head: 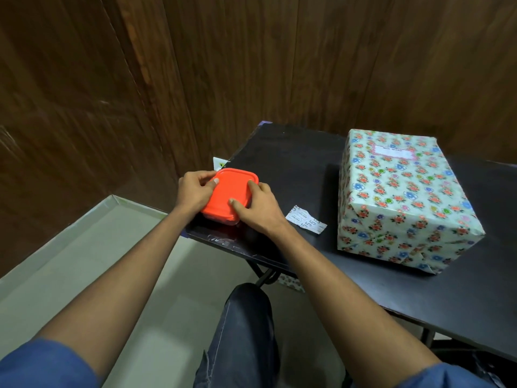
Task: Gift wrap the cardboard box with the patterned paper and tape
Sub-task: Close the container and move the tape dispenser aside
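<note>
On the right half of the black table [293,175] sits the box [402,197], fully covered in floral patterned paper [391,236], resting flat on its broad face. Long axis runs from the near edge of the table toward the wood-panel wall [251,65], tilted slightly so the near end swings to the right. White label [394,153] with pink border on the top face, near the far end; text too small to read. Folded paper seams show on the near end face.

Just left of the box, apart from it, lies a torn paper scrap [306,219] with printed numbers. Further left, at the table's near-left corner, a container with an orange lid [230,197]. Both hands are on it: left hand [195,191] grips the left edge, fingers curled around the rim, thumb on top of the lid. Right hand [257,208] grips the right side, thumb and index finger pressing on the lid, other fingers curled down the edge. Neither hand touches the box.

Blue sleeves at the bottom corners, a knee in dark jeans [246,317] below the table edge, pale floor [98,247] at left.
</note>
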